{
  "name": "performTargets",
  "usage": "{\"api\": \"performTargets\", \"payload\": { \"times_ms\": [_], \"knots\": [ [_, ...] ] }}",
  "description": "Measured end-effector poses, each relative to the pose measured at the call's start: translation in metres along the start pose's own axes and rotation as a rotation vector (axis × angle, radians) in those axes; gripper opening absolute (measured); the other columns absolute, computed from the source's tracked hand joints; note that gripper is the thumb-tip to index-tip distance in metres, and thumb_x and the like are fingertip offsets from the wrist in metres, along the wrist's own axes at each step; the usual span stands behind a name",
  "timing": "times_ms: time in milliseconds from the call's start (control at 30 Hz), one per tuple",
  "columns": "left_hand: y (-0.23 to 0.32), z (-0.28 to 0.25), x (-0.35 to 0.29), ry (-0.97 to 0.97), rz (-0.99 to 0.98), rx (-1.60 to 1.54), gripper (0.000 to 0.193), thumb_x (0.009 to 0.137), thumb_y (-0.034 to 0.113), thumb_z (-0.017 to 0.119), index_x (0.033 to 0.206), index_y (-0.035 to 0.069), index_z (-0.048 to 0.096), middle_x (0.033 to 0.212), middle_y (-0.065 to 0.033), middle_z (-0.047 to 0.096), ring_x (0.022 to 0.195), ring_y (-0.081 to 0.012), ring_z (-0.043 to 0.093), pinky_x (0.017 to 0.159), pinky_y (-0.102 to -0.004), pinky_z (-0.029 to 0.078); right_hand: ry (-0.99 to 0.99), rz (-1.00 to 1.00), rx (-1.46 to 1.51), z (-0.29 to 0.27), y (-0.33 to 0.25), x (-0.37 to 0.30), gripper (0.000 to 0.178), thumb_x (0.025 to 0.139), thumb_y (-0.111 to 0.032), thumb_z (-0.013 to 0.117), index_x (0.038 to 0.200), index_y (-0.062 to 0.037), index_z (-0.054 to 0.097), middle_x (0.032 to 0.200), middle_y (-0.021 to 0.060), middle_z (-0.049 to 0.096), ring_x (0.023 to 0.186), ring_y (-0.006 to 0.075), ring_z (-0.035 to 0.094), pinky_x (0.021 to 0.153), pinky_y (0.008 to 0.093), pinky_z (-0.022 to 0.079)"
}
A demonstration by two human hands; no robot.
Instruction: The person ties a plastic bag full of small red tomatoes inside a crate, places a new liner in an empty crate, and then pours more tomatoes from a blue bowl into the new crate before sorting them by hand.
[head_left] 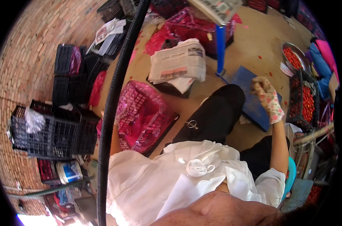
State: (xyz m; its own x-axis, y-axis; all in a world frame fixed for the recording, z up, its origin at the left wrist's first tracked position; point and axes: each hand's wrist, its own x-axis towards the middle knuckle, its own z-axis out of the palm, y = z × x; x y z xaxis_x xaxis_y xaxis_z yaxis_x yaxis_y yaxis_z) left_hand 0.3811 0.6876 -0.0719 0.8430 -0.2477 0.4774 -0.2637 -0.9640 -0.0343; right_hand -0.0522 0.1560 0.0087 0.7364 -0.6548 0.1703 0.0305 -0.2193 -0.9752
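My right hand (267, 96), in a pale glove with a flower-print cuff, is raised above a blue flat base (253, 116) on the floor. Its fingers are curled; whatever they may hold is hidden. On the left, a black strap covers most of my left hand (117, 119), so its fingers do not show. That hand is at the edge of a black crate lined with crumpled pink plastic film (140, 113). Beyond my knee, a stack of folded newspapers (177, 64) lies on a dark crate.
To the right stand a black crate of small red tomatoes (308, 103) and a metal bowl (303, 59) with more. A blue post (220, 49) carries a tray-like top (218, 11) ahead. Black crates (52, 132) are stacked along the brick wall (20, 67).
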Motion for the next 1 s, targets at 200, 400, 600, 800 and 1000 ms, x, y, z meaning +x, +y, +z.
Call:
{"api": "performTargets", "payload": {
  "times_ms": [200, 400, 600, 800, 1000],
  "knots": [
    [-0.070, -0.014, -0.073, -0.479, -1.054, 0.226, 0.062, 0.065, 0.048, 0.061, 0.114, 0.012, 0.050, 0.120, -0.0188, 0.044, 0.106, -0.0336, 0.050, 0.087, -0.0399, 0.042, -0.622, -0.064, -0.449, 0.111, -0.003, 0.053, 0.018, 0.082, -0.018, 0.046, 0.099, -0.0142, 0.047, 0.072, 0.0017, 0.050, 0.063, 0.0148, 0.051, 0.055, 0.0281, 0.041],
    [-0.180, 0.073, -0.170, -0.753, -0.932, 0.224, 0.056, 0.068, 0.043, 0.062, 0.113, 0.011, 0.051, 0.120, -0.0198, 0.044, 0.104, -0.0329, 0.049, 0.086, -0.0392, 0.042, -1.031, -0.277, -0.776, 0.240, 0.034, 0.094, 0.033, 0.081, -0.020, 0.054, 0.110, -0.0069, 0.047, 0.095, 0.0121, 0.056, 0.087, 0.0248, 0.057, 0.075, 0.0346, 0.045],
    [-0.297, 0.063, -0.247, -0.778, -0.441, 0.403, 0.045, 0.077, 0.031, 0.058, 0.113, 0.007, 0.048, 0.112, -0.0190, 0.048, 0.097, -0.0299, 0.050, 0.081, -0.0409, 0.042, -1.229, 0.081, -0.688, 0.340, 0.042, 0.102, 0.040, 0.081, -0.025, 0.055, 0.113, -0.0033, 0.045, 0.105, 0.0131, 0.051, 0.099, 0.0245, 0.051, 0.082, 0.0313, 0.040],
    [-0.183, 0.057, -0.210, -0.451, -1.166, -0.632, 0.055, 0.077, 0.037, 0.054, 0.115, 0.000, 0.038, 0.101, -0.0146, 0.050, 0.086, -0.0260, 0.048, 0.075, -0.0375, 0.042, -1.474, -0.993, -1.435, 0.369, 0.141, 0.082, 0.058, 0.083, -0.032, 0.054, 0.127, -0.0008, 0.034, 0.130, 0.0179, 0.038, 0.120, 0.0270, 0.039, 0.098, 0.0320, 0.032],
    [-0.226, 0.049, -0.213, -0.689, -0.735, -0.261, 0.039, 0.086, 0.035, 0.038, 0.090, 0.001, 0.055, 0.083, -0.0150, 0.057, 0.075, -0.0255, 0.050, 0.071, -0.0405, 0.040, -1.240, 0.006, -0.514, 0.363, 0.114, 0.094, 0.070, 0.080, -0.046, 0.054, 0.129, -0.0017, 0.032, 0.129, 0.0170, 0.040, 0.121, 0.0273, 0.037, 0.099, 0.0328, 0.030]
  ]
}}
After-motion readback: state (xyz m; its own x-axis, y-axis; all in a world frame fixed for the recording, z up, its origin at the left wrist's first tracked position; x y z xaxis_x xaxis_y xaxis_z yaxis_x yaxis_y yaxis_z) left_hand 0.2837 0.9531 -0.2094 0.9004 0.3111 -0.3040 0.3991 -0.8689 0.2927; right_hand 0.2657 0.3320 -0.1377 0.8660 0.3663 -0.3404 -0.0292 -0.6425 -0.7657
